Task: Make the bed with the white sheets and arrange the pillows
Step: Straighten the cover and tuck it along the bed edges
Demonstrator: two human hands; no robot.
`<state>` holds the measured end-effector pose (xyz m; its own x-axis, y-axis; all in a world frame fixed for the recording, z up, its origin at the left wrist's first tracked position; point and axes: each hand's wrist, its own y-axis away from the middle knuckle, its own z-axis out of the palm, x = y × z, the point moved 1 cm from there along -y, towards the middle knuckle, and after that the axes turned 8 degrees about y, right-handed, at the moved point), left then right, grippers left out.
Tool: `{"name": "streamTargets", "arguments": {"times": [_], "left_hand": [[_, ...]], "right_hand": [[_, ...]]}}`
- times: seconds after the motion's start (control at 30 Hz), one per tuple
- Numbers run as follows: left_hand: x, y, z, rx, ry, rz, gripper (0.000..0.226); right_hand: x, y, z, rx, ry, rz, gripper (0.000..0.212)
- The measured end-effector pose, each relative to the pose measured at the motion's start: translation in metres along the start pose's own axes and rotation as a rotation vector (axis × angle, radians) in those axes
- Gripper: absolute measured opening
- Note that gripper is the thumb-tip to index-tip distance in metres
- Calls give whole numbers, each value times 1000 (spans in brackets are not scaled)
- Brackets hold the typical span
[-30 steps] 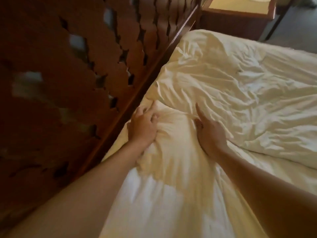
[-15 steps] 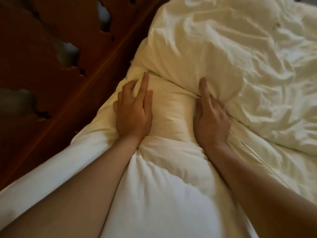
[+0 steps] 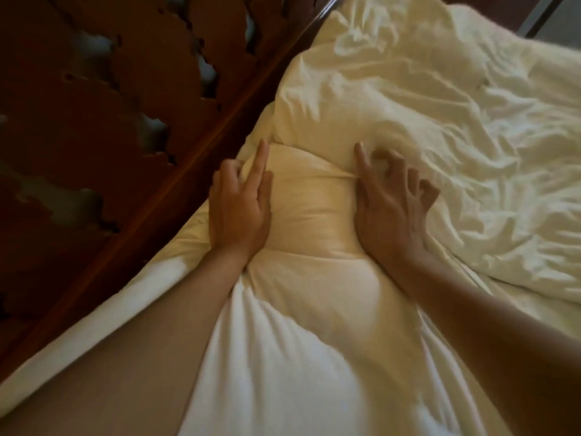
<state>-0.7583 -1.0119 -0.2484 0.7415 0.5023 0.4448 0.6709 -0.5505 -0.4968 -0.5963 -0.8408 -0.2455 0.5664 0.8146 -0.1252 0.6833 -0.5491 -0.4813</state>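
Though rumpled, pillow (image 3: 309, 199) lengthwise along headboard (image 3: 119, 127).

Dark reddish-brown wooden bed (image 3: 176, 184), with a carved, pierced headboard panel (image 3: 94, 121) running up the left side. On the mattress, a smooth white sheet (image 3: 531, 309), showing only as a narrow strip at the lower right. Directly on it, a plump white fabric pillow (image 3: 314, 209): lies lengthwise close against the headboard rail, pinched in at the middle and bulging above and below. Just beyond and to the right, a thick, rumpled white duvet (image 3: 440, 121): touches the pillow's far end and right side, sits heaped in deep creases, covers the rest of the mattress in view.
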Motion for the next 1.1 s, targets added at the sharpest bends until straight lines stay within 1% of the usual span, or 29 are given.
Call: {"name": "streamTargets", "arguments": {"times": [0.1, 0.2, 0.4, 0.47, 0.57, 0.63, 0.67, 0.7, 0.77, 0.8, 0.83, 0.87, 0.93, 0.97, 1.03, 1.1], "left_hand": [[-7, 10, 16, -49, -71, -80, 50], [-11, 10, 31, -73, -86, -86, 52], [-17, 7, 43, -88, -82, -106, 52], [-14, 4, 41, -123, -88, -128, 53], [-6, 1, 26, -225, -87, -184, 57], [7, -7, 2, -281, -31, -218, 62], [14, -10, -14, -304, 26, -249, 63], [21, -10, -35, -316, 86, -281, 63], [31, 2, -82, -324, 155, -308, 61], [35, 15, -110, -315, 153, -314, 59], [38, 30, -135, -310, 125, -330, 57], [38, 49, -160, -322, 62, -368, 55], [40, 89, -200, -384, -82, -471, 53], [43, 110, -218, -405, -128, -530, 54], [51, 141, -244, -400, -178, -594, 58], [55, 156, -254, -388, -233, -597, 72]], "right_hand": [[-7, 14, 32, -37, 91, 29, 55], [-3, 16, 55, -72, 105, 12, 59], [-2, 11, 71, -163, 126, 12, 63], [0, 10, 69, -219, 147, -3, 64], [2, 2, 54, -385, 93, -38, 65], [4, -10, 36, -544, 18, -21, 63], [3, -16, 22, -586, -37, -4, 61], [1, -23, 4, -574, -118, 34, 59], [-10, -30, -36, -432, -292, 182, 55], [-21, -28, -52, -345, -352, 206, 53], [-33, -22, -64, -317, -373, 163, 51], [-47, -14, -71, -366, -343, 80, 49], [-67, 7, -68, -534, -172, -139, 54], [-71, 17, -63, -587, -108, -180, 56], [-73, 27, -55, -591, -73, -136, 57], [-75, 29, -54, -557, -68, -115, 58]]}}
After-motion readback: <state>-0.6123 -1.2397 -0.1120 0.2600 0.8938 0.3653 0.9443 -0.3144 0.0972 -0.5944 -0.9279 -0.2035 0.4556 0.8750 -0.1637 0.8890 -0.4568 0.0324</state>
